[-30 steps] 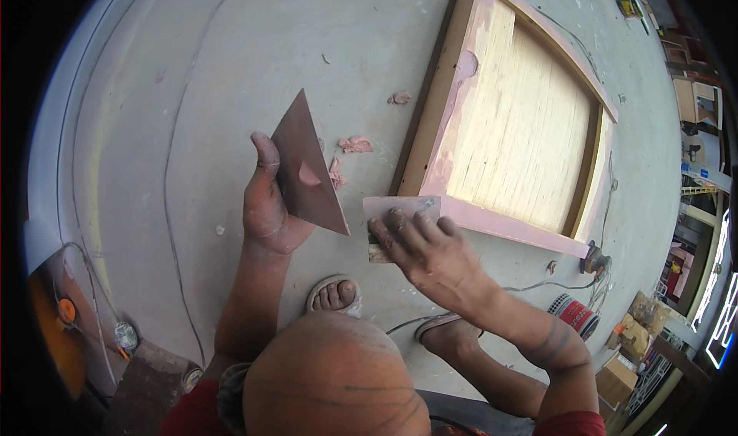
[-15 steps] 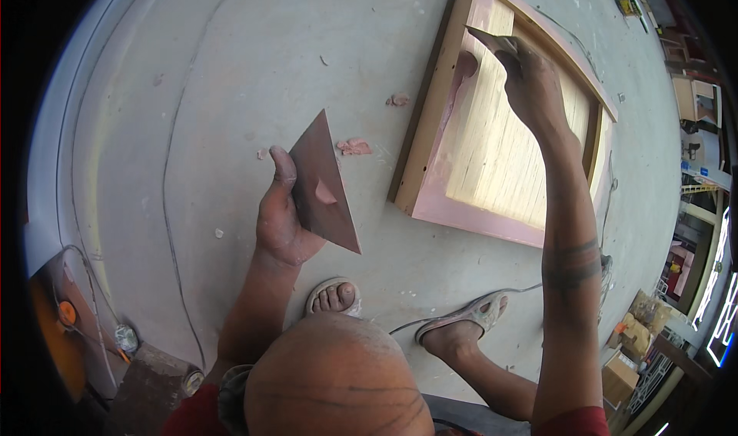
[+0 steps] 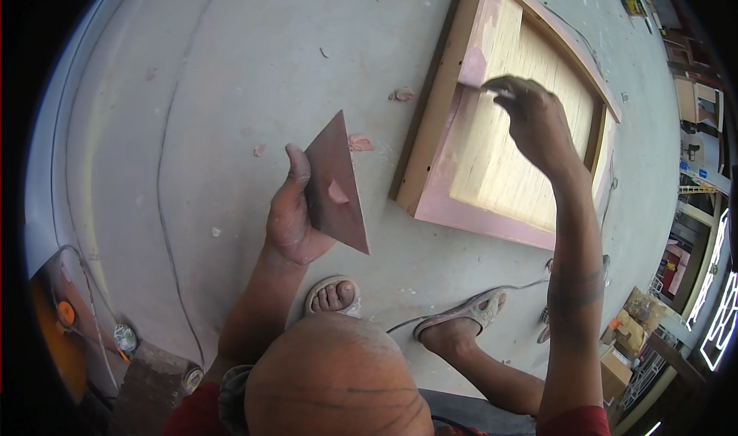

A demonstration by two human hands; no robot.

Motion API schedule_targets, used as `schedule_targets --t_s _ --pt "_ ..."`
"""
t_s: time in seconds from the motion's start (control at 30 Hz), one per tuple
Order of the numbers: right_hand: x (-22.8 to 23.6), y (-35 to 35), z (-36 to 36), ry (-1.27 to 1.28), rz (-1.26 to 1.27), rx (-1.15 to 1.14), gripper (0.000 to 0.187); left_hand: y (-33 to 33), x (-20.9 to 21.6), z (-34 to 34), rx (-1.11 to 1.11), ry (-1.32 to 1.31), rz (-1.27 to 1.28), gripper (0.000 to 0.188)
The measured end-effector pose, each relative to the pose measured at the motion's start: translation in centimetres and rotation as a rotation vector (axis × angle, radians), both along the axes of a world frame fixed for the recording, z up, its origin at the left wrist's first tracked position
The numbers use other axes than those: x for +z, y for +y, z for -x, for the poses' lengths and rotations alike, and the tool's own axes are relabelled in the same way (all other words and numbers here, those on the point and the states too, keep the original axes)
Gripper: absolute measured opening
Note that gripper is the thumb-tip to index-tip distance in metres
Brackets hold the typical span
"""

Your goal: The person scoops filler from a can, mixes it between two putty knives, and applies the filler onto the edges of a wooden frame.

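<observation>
My left hand [image 3: 290, 219] grips a flat, dark four-sided filler plate [image 3: 330, 155] from its left side, thumb raised along the edge. A small dab of pink putty [image 3: 337, 191] sits on the plate. My right hand [image 3: 542, 124] is closed on a thin scraper [image 3: 472, 88], mostly hidden by the fingers. Its blade meets the left rail of a framed wooden panel [image 3: 503, 148] lying on the floor. Pink filler [image 3: 475, 63] coats the rail, both above and below the blade. The panel's recessed middle is bare pale wood.
Lumps of pink putty [image 3: 359, 142] lie on the grey floor [image 3: 254, 74] between plate and panel. A cable [image 3: 160, 174] runs along the left. My sandalled feet [image 3: 461, 321] are close below the panel. Cardboard boxes [image 3: 617, 374] stand at the right.
My right hand has moved down along the panel's left rail with the scraper, smoothing the dark patch of filler there. My left hand and the plate have shifted slightly right.
</observation>
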State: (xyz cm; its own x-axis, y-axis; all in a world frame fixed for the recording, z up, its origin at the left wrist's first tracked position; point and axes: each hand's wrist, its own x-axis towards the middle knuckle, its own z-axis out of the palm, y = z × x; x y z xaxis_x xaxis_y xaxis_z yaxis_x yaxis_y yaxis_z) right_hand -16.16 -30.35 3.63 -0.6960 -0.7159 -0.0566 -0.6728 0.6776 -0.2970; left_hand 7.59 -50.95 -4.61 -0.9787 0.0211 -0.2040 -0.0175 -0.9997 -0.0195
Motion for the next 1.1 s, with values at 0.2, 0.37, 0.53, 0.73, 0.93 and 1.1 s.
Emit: schedule_targets --t_s 0.2,0.37,0.53,0.73,0.93,1.1 --pt "2.0 1.9 -4.7 -0.090 -0.065 0.073 0.018 1.3 -0.4 0.4 -0.077 -0.199 0.088 0.049" --pt "4.6 2.8 -8.1 -0.136 0.091 0.051 0.027 2.8 -1.1 0.2 -0.244 -0.188 0.114 0.057" --pt "3.4 1.6 -13.4 0.093 0.398 0.411 0.042 4.4 0.1 1.3 -0.318 -0.148 0.096 0.060" --pt "1.4 2.2 -11.1 0.199 0.127 0.383 0.052 3.2 1.4 1.7 -0.132 -0.040 0.255 0.052" --pt "-1.0 1.4 -1.5 0.345 0.040 0.157 0.054 0.3 2.8 0.8 0.060 -0.062 0.327 0.047" --pt "-2.9 -0.4 4.8 0.387 0.088 0.008 0.041 1.2 1.4 0.6 -0.054 -0.115 0.344 0.056"
